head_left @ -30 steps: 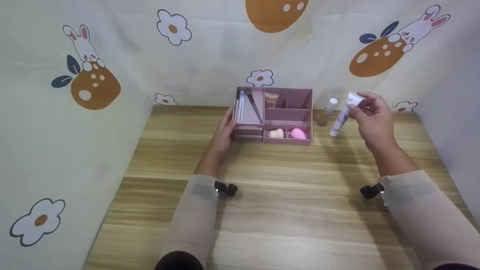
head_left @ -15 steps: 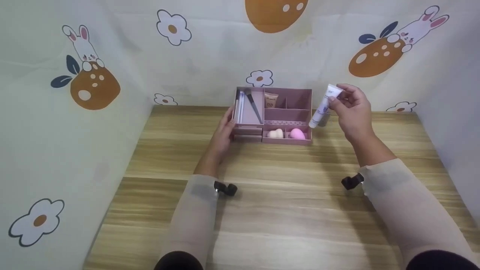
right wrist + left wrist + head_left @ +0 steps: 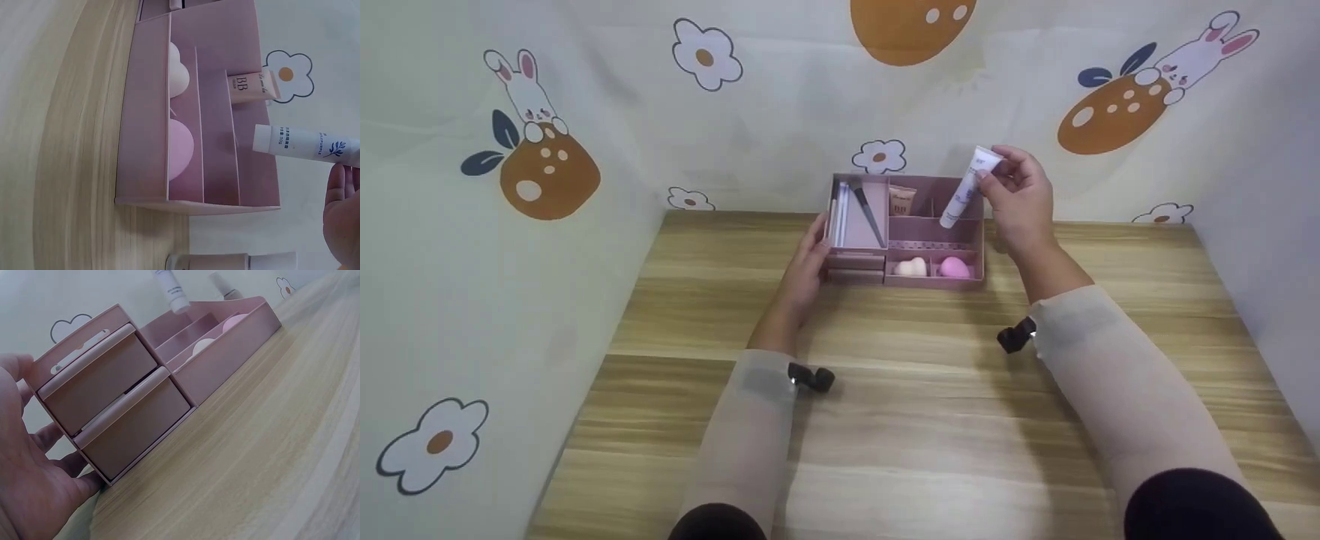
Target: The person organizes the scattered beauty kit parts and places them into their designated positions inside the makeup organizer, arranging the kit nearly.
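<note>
A white squeeze tube (image 3: 962, 187) hangs tilted, cap down, over the back right part of the pink makeup organizer (image 3: 934, 282). My right hand (image 3: 1020, 196) pinches its flat upper end between thumb and fingers. In the right wrist view the tube's cap (image 3: 262, 138) is above the back compartment, beside a beige BB cream tube (image 3: 253, 89) standing there. My left hand (image 3: 804, 274) rests against the organizer's left side. The left wrist view shows its fingers (image 3: 48, 436) spread along that side, next to two shut drawers (image 3: 132, 427).
Brushes (image 3: 868, 214) lie in the organizer's top left tray. A cream sponge (image 3: 911, 267) and a pink sponge (image 3: 955, 267) sit in the front compartments. A bottle with a white cap (image 3: 219, 262) stands right of the organizer, mostly hidden by my right hand in the head view.
My right hand has carried the white tube left and toward the back, from beside the bottle to over the organizer. The left hand has stayed in place.
</note>
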Demonstrator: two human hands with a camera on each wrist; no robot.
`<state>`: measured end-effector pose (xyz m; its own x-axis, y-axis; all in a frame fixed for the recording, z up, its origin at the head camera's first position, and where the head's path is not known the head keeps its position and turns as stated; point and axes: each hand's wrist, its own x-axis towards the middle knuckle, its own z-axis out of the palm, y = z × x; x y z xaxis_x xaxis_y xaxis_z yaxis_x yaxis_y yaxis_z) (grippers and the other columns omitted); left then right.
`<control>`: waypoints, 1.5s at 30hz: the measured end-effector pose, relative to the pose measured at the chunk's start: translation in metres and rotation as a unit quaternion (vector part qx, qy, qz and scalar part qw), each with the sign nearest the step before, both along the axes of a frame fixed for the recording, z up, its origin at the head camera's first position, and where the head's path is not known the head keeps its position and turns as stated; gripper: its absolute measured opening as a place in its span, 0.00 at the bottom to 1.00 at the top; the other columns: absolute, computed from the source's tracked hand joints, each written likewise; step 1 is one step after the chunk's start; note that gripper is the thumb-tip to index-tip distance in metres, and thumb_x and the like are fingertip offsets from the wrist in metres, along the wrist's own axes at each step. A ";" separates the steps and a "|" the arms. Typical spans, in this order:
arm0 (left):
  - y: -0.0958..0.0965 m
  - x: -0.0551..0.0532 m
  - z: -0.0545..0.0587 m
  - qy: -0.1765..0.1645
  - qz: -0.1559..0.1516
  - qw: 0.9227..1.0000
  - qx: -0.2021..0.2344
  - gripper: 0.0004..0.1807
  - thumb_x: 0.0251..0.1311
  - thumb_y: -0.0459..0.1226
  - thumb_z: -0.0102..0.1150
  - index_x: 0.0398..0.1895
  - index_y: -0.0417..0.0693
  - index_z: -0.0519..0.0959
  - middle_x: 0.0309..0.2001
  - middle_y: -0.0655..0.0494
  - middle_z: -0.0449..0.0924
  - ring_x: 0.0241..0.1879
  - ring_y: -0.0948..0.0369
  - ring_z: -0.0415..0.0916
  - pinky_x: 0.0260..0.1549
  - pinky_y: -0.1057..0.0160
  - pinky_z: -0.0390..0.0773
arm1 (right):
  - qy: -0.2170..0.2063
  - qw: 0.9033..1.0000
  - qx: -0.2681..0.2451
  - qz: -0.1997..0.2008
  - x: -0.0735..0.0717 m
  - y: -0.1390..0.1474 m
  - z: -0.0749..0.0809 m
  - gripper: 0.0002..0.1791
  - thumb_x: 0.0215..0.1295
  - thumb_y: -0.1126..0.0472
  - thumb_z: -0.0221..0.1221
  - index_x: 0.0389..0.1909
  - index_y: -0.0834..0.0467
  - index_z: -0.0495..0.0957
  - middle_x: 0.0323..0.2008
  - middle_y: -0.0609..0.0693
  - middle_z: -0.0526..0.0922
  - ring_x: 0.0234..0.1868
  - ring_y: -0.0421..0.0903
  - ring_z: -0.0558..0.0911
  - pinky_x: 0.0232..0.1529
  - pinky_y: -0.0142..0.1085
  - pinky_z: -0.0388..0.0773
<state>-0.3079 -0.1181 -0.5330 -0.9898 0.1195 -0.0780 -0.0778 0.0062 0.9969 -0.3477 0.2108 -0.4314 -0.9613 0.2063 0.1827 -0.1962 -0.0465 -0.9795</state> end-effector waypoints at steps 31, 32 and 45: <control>0.001 0.001 0.003 -0.002 0.002 1.000 -0.010 0.28 0.82 0.58 0.41 0.82 0.88 0.56 0.89 0.68 0.45 0.89 0.55 0.42 0.86 0.45 0.52 | -0.080 0.984 0.154 0.039 -0.030 -0.046 -0.037 0.23 0.78 0.65 0.61 0.70 0.52 0.76 0.64 0.54 0.81 0.66 0.48 0.83 0.69 0.39 0.82; 0.001 0.001 0.003 -0.003 0.002 1.000 -0.009 0.28 0.82 0.58 0.41 0.81 0.90 0.57 0.89 0.68 0.45 0.89 0.55 0.42 0.86 0.45 0.52 | -0.089 0.982 0.161 0.042 -0.030 -0.046 -0.038 0.23 0.78 0.64 0.60 0.71 0.51 0.76 0.64 0.54 0.81 0.66 0.48 0.83 0.69 0.39 0.82; 0.001 0.001 0.002 0.000 0.001 1.000 0.000 0.28 0.82 0.58 0.42 0.82 0.88 0.57 0.89 0.66 0.44 0.89 0.54 0.42 0.86 0.46 0.53 | -0.083 0.986 0.136 0.042 -0.028 -0.042 -0.043 0.22 0.78 0.65 0.60 0.70 0.55 0.76 0.60 0.55 0.83 0.62 0.46 0.84 0.67 0.38 0.82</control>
